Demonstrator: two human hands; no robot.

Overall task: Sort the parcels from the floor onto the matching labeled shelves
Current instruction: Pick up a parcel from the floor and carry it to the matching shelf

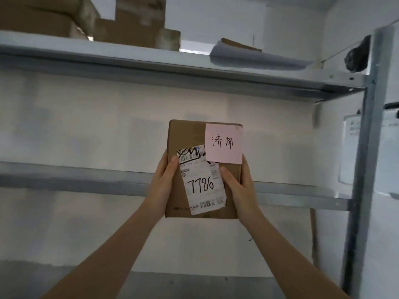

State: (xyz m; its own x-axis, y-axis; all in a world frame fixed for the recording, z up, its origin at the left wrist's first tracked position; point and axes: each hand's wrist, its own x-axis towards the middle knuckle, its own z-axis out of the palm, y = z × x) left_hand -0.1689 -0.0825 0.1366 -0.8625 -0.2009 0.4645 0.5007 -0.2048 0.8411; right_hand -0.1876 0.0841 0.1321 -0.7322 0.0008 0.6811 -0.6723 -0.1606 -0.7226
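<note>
I hold a brown cardboard parcel up in front of the metal shelving, its face turned toward me. A pink note with handwritten characters sticks to its upper right corner, and a white shipping label marked 7786 covers its lower middle. My left hand grips the parcel's left edge, thumb on the label. My right hand grips the right edge, thumb on the front. The parcel hovers at the height of the middle shelf.
The top shelf carries several brown boxes at the left and a flat white package at the right. A grey upright post stands at the right, with a dark bag hanging near it. A lower shelf lies beneath my arms.
</note>
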